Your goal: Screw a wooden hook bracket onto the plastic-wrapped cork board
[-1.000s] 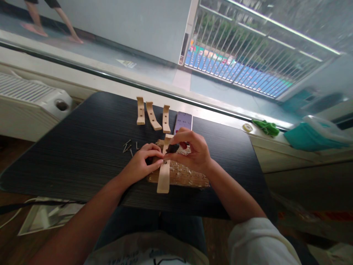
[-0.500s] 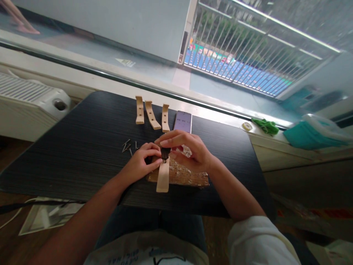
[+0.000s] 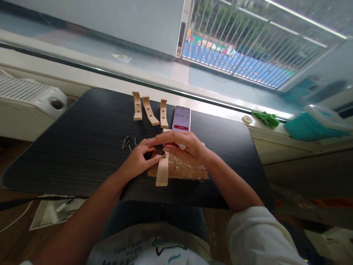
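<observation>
A pale wooden hook [image 3: 162,175] lies lengthwise across a brown block wrapped in clear film [image 3: 187,170], its near end past the block's edge. My left hand [image 3: 140,157] rests at the left side of the hook, thumb and fingers closed around its middle, beside a small metal piece [image 3: 163,156] that looks like a screw head. Over that spot, my right hand [image 3: 187,147] pinches a small dark tool [image 3: 159,148] between thumb and fingers. The tool now tilts, and its kind is mostly hidden by the fingers.
Three more wooden hooks with holes [image 3: 150,111] lie at the back of the black table [image 3: 68,147]. Several screws [image 3: 125,142] lie left of my left hand. A phone showing a timer [image 3: 182,117] is behind the block. Tape [image 3: 246,119] and a green cloth [image 3: 266,119] sit on the sill.
The dark tool has gone from near upright to tilted, as my right hand turned and its fingers flattened over it. My left hand stays at the hook. The view has shifted slightly.
</observation>
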Demonstrator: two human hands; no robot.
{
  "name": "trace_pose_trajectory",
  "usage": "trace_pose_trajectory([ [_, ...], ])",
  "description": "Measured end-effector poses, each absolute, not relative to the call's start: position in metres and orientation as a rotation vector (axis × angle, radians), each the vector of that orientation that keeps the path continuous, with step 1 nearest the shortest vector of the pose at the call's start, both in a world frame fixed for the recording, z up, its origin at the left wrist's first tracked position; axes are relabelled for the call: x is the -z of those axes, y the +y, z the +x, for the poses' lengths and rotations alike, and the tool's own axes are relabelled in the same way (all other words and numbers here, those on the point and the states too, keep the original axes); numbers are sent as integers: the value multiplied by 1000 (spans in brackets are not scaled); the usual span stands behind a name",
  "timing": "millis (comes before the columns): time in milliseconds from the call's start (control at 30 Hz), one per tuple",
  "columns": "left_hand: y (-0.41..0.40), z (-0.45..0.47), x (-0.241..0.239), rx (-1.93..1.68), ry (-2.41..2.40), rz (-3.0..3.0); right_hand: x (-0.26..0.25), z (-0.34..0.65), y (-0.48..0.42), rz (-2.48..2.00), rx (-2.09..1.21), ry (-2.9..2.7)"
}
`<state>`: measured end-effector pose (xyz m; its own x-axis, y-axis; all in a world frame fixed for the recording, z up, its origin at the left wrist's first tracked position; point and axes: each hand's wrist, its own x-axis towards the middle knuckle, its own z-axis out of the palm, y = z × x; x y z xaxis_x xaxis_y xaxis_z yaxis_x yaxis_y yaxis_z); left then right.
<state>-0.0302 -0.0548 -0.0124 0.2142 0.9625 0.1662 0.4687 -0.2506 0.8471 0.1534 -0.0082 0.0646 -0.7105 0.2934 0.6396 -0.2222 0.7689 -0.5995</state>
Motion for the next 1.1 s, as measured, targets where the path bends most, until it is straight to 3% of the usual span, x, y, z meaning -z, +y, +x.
trace_pose_trajectory([
  [1100,-54,-29,12,-931,1343,1871,-62,156,-9,-270,-789,-2115],
])
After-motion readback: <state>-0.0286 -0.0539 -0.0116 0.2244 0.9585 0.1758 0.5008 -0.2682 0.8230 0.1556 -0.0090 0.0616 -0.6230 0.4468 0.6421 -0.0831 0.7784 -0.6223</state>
